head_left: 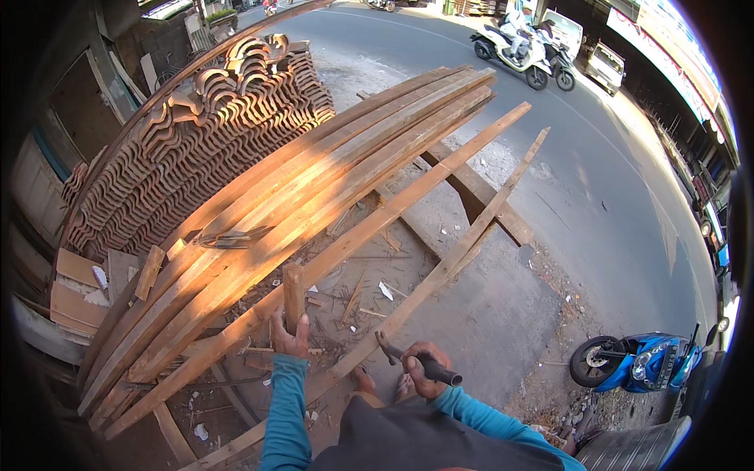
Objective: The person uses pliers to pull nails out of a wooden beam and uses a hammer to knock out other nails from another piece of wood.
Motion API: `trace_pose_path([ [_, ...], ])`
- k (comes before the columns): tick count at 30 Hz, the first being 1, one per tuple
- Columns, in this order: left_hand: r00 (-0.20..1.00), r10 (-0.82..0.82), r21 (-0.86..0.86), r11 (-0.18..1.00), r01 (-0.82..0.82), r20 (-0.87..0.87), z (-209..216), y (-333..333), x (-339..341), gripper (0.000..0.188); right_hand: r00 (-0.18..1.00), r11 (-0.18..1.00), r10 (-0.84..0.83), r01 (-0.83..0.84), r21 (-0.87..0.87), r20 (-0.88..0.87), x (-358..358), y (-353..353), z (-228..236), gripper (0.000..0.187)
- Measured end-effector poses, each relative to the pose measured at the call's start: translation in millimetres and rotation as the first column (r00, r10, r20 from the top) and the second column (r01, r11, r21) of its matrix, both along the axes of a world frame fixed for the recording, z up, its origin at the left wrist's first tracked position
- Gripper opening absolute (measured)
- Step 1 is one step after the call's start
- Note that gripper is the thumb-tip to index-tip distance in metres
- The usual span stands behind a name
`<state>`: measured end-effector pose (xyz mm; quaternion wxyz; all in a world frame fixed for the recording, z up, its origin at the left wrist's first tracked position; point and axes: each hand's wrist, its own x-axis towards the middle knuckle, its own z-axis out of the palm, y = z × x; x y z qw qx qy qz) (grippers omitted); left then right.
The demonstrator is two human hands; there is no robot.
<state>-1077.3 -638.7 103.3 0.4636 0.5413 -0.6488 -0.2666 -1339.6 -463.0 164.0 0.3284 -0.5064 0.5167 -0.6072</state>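
Note:
My left hand [289,336] grips a short upright block of wood [294,292], set against a long plank [353,235] that runs from lower left to upper right. My right hand [422,367] holds a hammer [393,349] by its dark handle, the head pointing left just above a thinner plank [455,255]. Both forearms are in teal sleeves. A stack of long wooden planks [314,180] lies left of the block, with a dark curved tool [232,238] resting on it.
Stacked clay roof tiles [196,133] rise behind the planks at left. Wood scraps and chips [369,298] litter the concrete. A blue scooter [640,361] is parked at right. On the street behind, a person rides a white scooter [514,51] near a parked van [603,67].

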Motion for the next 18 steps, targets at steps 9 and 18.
trace_pose_path([
  [9,0.832,0.554,0.164,0.82,-0.548,0.012,-24.9,206.5,49.0,0.067,0.995,0.994,0.093,-0.095,0.056,0.035,-17.3,-8.9,-26.8,0.009],
  [18,0.908,0.4,0.439,0.799,-0.411,0.123,-2.9,289.1,81.5,0.073,0.99,0.985,0.119,-0.127,-0.114,-0.073,48.6,-8.4,4.3,0.019],
])
